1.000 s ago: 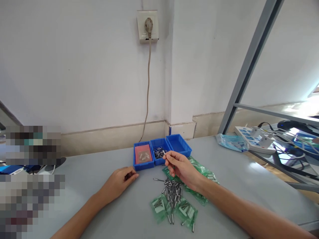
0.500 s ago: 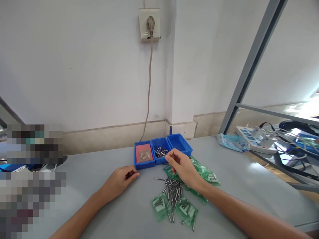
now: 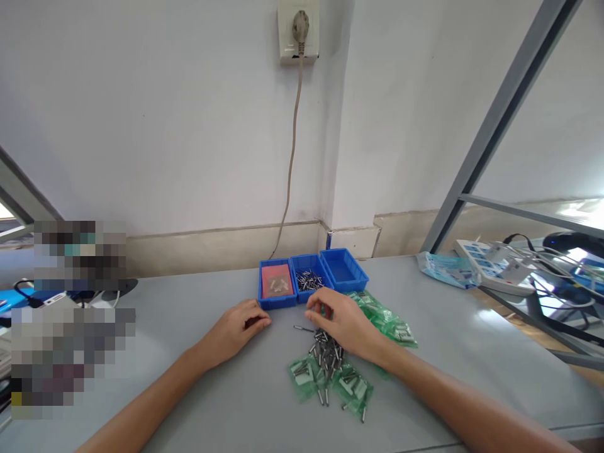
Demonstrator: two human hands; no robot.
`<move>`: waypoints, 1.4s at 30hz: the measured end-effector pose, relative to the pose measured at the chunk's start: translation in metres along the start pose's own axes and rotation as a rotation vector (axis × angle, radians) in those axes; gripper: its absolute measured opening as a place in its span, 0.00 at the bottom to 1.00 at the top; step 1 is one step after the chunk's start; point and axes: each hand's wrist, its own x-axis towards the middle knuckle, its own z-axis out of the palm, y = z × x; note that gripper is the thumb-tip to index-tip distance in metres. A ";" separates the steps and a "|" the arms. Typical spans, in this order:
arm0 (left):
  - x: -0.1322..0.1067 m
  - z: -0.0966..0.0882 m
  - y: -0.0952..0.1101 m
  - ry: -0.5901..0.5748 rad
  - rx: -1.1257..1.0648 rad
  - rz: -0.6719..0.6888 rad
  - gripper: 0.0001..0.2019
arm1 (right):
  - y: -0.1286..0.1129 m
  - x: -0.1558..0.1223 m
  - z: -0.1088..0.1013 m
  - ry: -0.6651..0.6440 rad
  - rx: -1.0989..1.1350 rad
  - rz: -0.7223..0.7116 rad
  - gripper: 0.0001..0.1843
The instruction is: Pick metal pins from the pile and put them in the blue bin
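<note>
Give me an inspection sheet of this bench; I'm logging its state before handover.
Surface: grey table.
Job's things: loose metal pins piled on green bags; three blue bins, middle one holding pins.
Clutter: blue packet.
Hands: left hand curled on table; right hand over the pile, grip unclear.
Cables: cord in wall socket; power strip.
Surroundings: white wall, grey frame.
</note>
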 end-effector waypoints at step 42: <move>-0.005 0.005 0.007 0.010 -0.025 -0.021 0.17 | 0.010 -0.001 0.020 0.081 0.430 0.132 0.09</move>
